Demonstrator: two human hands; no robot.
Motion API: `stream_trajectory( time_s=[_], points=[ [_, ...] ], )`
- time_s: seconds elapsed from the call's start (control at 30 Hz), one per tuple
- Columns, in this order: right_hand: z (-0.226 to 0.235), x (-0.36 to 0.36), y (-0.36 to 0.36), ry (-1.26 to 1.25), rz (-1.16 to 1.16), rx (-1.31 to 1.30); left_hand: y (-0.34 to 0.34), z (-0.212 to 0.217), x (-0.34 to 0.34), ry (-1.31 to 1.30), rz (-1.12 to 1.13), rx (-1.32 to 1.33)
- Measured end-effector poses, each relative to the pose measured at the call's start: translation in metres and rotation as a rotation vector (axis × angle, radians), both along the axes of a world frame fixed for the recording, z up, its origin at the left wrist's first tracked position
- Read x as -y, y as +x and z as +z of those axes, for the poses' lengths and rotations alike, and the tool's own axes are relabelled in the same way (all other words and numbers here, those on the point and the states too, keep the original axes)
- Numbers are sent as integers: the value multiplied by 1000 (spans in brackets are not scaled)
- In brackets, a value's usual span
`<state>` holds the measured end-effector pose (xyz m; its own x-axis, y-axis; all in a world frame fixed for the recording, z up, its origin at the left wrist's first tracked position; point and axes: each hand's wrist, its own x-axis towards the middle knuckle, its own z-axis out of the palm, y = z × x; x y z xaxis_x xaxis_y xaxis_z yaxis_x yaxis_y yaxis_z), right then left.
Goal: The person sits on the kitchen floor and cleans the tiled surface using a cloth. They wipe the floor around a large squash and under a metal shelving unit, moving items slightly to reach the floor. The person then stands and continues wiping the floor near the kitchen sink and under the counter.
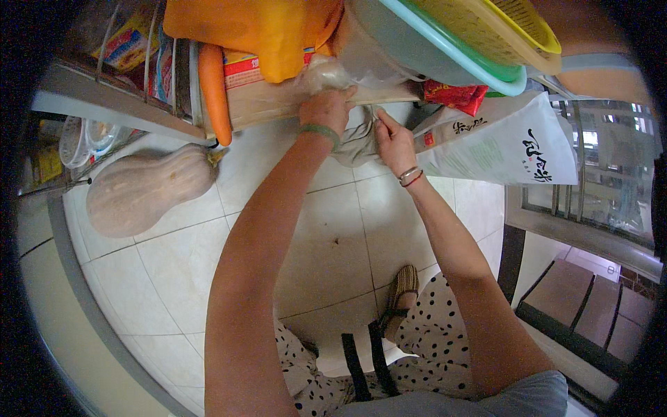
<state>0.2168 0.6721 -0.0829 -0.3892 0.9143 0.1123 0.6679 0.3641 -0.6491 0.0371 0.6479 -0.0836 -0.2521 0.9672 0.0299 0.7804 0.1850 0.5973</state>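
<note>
My left hand [324,111] is closed at a bunched clear plastic bag [328,72] with something pale inside; its fingertips are mostly hidden. Beside it, my right hand [396,146] pinches the edge of a thin, crumpled grey-beige bag [358,142] between thumb and fingers. That bag hangs between my hands, over the tiled floor. Just above lies a wooden board or box edge [260,104]. A large white sack [497,139] with green print stands close to the right of my right hand.
A carrot [215,94] hangs over the shelf edge at left, near an orange cloth or bag [271,31]. A butternut squash [153,187] lies on the floor. Stacked plastic basins [458,48] and a red packet [455,96] are at upper right.
</note>
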Motion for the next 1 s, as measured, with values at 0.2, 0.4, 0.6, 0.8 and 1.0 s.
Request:
stream_trajectory(
  time_s=[0.2,0.4,0.6,0.8,1.0],
  points=[
    [-7,4,-2,-37,-29,-45,-1,2,-1,-14,-16,20],
    [-11,-1,1,-120,-62,-129,4,9,3,20,-16,-4],
    [-9,-5,-3,-136,-71,-149,5,18,-1,-26,-52,-162],
    [-9,-5,2,-77,-78,-152,10,31,10,285,-246,-294],
    [-3,-6,-5,-115,-87,-179,-3,6,-5,404,-227,-371]
  ],
)
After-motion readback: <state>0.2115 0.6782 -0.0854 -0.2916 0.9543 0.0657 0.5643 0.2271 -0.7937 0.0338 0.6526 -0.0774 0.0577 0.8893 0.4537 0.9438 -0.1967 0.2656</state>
